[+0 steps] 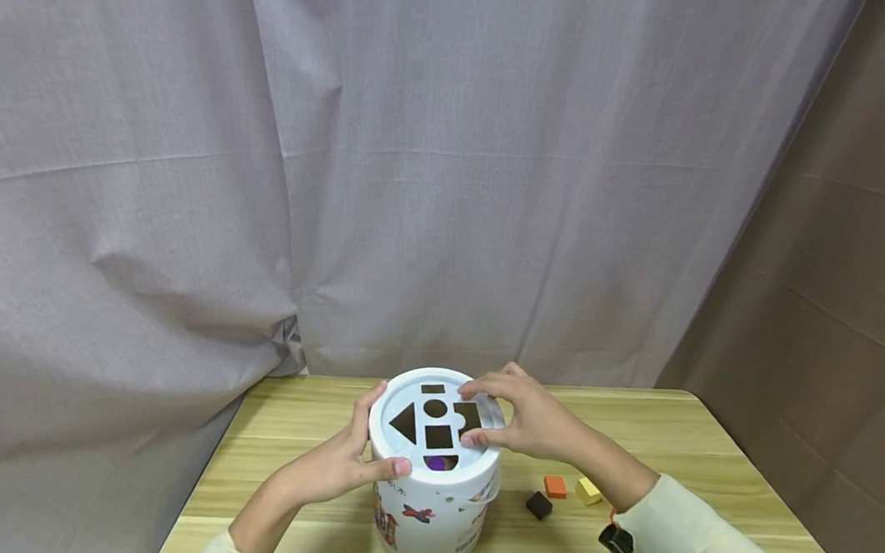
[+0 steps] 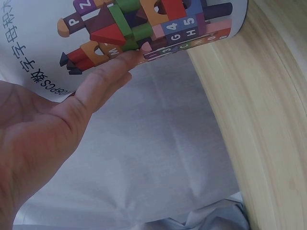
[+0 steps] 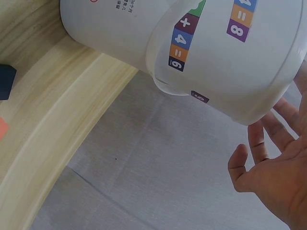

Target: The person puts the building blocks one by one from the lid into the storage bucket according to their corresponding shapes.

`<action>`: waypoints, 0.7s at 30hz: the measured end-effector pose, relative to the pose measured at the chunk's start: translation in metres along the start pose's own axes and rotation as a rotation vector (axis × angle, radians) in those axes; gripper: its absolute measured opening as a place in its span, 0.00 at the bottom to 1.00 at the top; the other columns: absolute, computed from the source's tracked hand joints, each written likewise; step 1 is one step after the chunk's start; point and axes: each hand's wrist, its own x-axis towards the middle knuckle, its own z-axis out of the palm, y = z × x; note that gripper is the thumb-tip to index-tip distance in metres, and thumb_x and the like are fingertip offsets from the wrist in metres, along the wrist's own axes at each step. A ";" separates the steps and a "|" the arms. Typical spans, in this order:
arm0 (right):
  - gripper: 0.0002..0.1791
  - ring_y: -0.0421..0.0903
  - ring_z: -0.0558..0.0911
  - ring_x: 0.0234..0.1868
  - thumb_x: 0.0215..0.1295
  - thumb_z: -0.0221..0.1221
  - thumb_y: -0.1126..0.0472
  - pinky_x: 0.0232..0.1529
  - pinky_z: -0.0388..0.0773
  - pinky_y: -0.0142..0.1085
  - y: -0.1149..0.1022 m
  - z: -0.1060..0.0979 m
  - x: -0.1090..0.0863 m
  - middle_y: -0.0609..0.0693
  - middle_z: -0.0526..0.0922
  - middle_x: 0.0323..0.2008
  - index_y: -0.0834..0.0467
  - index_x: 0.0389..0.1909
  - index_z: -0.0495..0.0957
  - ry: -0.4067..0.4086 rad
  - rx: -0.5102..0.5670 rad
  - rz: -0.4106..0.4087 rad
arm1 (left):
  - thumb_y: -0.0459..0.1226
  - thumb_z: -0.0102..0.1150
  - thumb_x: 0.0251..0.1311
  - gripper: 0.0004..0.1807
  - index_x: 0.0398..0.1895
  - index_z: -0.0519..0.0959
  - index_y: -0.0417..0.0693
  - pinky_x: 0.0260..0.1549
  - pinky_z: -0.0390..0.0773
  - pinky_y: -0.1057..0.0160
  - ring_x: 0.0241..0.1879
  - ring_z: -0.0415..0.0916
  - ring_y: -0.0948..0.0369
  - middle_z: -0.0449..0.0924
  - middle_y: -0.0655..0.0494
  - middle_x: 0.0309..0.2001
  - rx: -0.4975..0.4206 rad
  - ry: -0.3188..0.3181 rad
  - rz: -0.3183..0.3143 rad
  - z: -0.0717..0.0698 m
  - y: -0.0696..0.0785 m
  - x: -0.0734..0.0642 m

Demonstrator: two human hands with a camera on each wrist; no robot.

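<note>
The white bucket (image 1: 430, 522) stands upright on the wood surface (image 1: 306, 445), at 6 o'clock in the head view, with its lid (image 1: 402, 398) on. The left hand (image 1: 338, 463) is at the bucket's 9 o'clock. Its fingers lie almost straight along the side, with the thumb spread apart from them on the rim at 7 o'clock. The right hand (image 1: 521, 410) is at the lid's 3 o'clock. Its finger and thumb are apart by a hole (image 1: 473, 413), with no block seen between them. Something purple (image 1: 436, 464) shows in the half-round hole at 6 o'clock. A black block (image 1: 539, 505), an orange block (image 1: 555, 487) and a yellow block (image 1: 588, 491) lie near the bucket, around 3 o'clock. I think the step now is working at the lid. The next move seems to need a still bucket and an even push.
</note>
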 end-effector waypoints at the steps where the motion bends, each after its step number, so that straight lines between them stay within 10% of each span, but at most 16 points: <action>1: 0.33 0.47 0.78 0.51 0.57 0.82 0.40 0.54 0.79 0.38 0.000 0.000 0.000 0.42 0.92 0.59 0.49 0.61 0.89 0.001 0.002 0.002 | 0.55 0.75 0.69 0.68 0.90 0.28 0.61 0.84 0.50 0.25 0.89 0.42 0.33 0.34 0.32 0.91 0.000 0.000 0.001 0.000 0.000 0.000; 21: 0.30 0.41 0.76 0.50 0.59 0.83 0.45 0.53 0.79 0.38 0.004 -0.003 -0.007 0.42 0.93 0.57 0.50 0.60 0.89 0.046 -0.001 -0.037 | 0.56 0.74 0.70 0.68 0.90 0.28 0.61 0.83 0.50 0.24 0.89 0.42 0.33 0.34 0.32 0.91 -0.014 -0.002 0.004 0.000 -0.001 0.000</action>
